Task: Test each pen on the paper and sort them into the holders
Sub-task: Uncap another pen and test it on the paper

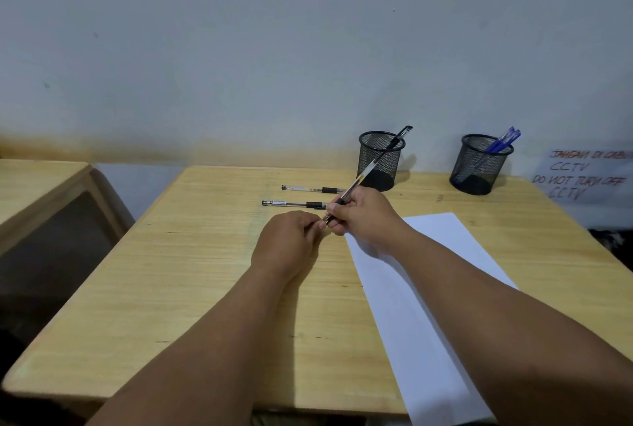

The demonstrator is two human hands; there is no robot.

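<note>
Right hand (363, 216) grasps pen (358, 186) mid-tabletop; left hand (287, 237) pinches its tip end. Paper (411, 305) near right edge.

A light wooden table (191, 288) fills the centre. At nine o'clock stands a second wooden table (37, 186). At three o'clock, a handwritten CCTV notice (582, 174) sits against the grey wall (274, 32).

One head-worn wide-angle view looks forward and down across the counter (205, 254), close over both forearms, toward the wall (239, 49).
</note>
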